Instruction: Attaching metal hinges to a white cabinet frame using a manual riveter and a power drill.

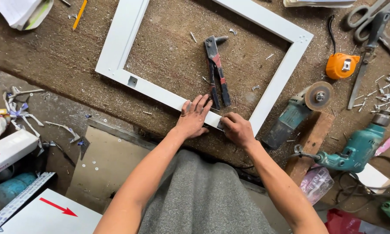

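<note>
A white rectangular metal frame (pixel 121 39) lies flat on a rough brown workbench (pixel 52 56). My left hand (pixel 193 117) presses flat on the frame's near rail, fingers spread. Beside it, my right hand (pixel 237 128) is curled at the same rail's near edge, fingertips pinching a small metal piece on it; what it grips is mostly hidden. A red and black hand riveter (pixel 216 69) lies inside the frame, just beyond my fingers. A small metal bracket (pixel 133 81) sits on the rail further left.
To the right are an angle grinder (pixel 301 110), a teal drill (pixel 360 145), an orange tape measure (pixel 341 66), scissors (pixel 370 17), a screwdriver (pixel 364 69) and loose rivets (pixel 386 93). A pencil (pixel 79 14) lies at top left. Boxes and scraps sit on the floor at left.
</note>
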